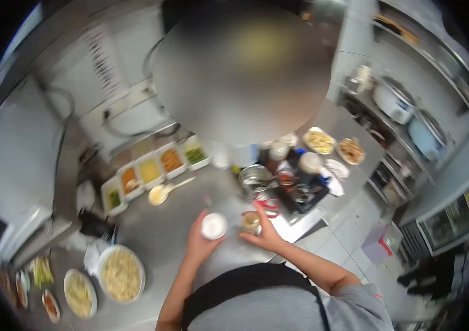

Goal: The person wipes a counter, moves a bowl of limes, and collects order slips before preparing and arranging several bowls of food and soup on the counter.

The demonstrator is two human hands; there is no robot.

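Observation:
My left hand (pixel 198 240) is closed around a white round tub or cup (pixel 214 226), whose pale top faces up. To its right, my right hand (pixel 269 236) grips a small jar (pixel 251 222) with tan or brownish contents. Both are held apart from each other, over the steel counter (pixel 190 204) close to my body. Just beyond the right hand lies a pair of red-handled scissors (pixel 268 207), partly blurred. A metal bowl (pixel 255 179) stands behind them.
White containers of chopped ingredients (pixel 149 170) line the back. A small yellow bowl (pixel 157 195) with a spoon sits before them. Large bowls (pixel 141 276) stand at the left. A black tray (pixel 314 201) with jars is at right, plates (pixel 319 142) beyond. A blurred disc covers the upper middle.

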